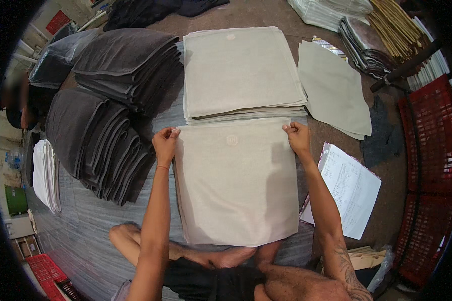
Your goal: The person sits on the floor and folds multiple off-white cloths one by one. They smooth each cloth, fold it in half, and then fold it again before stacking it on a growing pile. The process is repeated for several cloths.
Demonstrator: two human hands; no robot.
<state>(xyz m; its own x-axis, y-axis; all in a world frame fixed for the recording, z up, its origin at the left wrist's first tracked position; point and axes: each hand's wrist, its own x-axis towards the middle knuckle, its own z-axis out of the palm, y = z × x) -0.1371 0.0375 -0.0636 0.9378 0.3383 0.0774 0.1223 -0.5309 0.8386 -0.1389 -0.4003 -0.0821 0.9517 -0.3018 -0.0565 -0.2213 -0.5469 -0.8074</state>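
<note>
A square beige cloth piece [236, 190] with a small round emblem near its far edge lies spread in front of my crossed legs. My left hand [165, 145] pinches its far left corner between thumb and fingers. At the far right corner my right hand [297, 137] grips the cloth the same way. More cloth layers show under its left edge. Just beyond lies a neat stack of similar beige cloths [241, 72], its near edge almost meeting the far edge of the held piece.
Two piles of folded dark grey cloths [123, 65] [93, 140] lie to the left, with white folded cloth [45, 173] farther out. On the right are loose beige cloth pieces [334, 90], an open notebook [344, 188] and red plastic crates [429, 135]. A person [22, 103] is at the far left.
</note>
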